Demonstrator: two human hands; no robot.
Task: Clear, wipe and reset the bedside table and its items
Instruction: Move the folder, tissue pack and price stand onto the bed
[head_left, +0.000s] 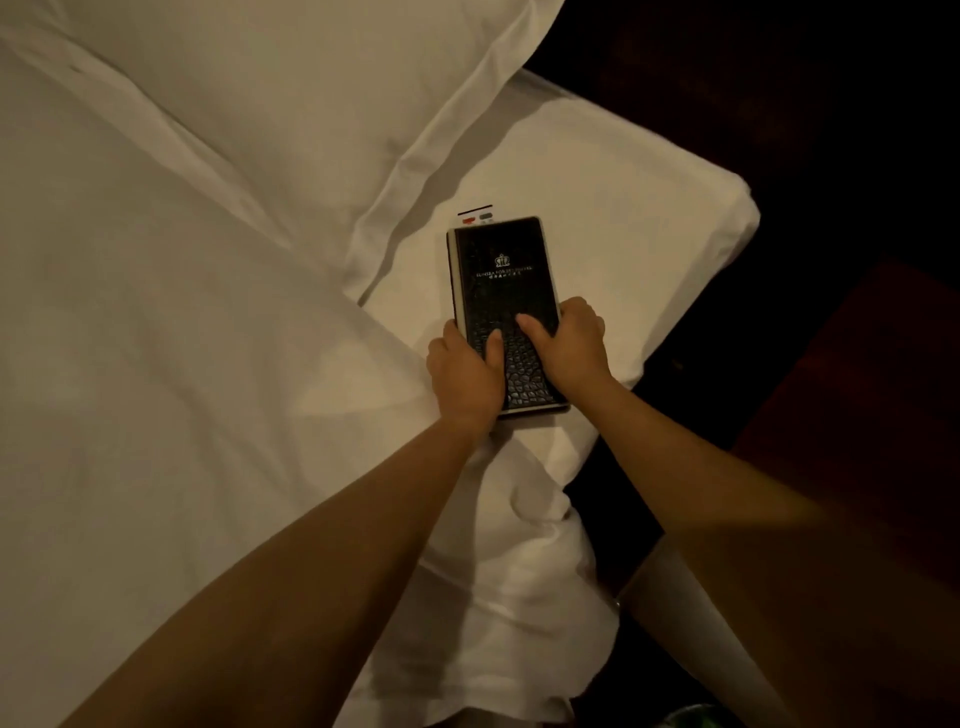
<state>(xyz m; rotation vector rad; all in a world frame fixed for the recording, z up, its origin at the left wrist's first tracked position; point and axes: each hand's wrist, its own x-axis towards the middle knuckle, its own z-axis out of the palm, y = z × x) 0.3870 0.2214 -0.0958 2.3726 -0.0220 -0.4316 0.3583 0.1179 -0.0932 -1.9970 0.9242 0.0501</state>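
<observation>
A black leather-look folder (501, 280) with a crown logo and pale edges lies on the white bed sheet (613, 208) near the bed's right edge. My left hand (465, 376) grips its near left side, thumb on the cover. My right hand (569, 343) grips its near right side, thumb on the cover too. Just beyond the folder's far end a small white card (475, 217) with red and blue marks peeks out. The bedside table itself is not in view.
A large white pillow (270, 114) lies at the upper left, its corner close to the folder. The white duvet (156, 389) covers the left side and bunches at the bed's edge. Dark floor (857, 364) lies to the right.
</observation>
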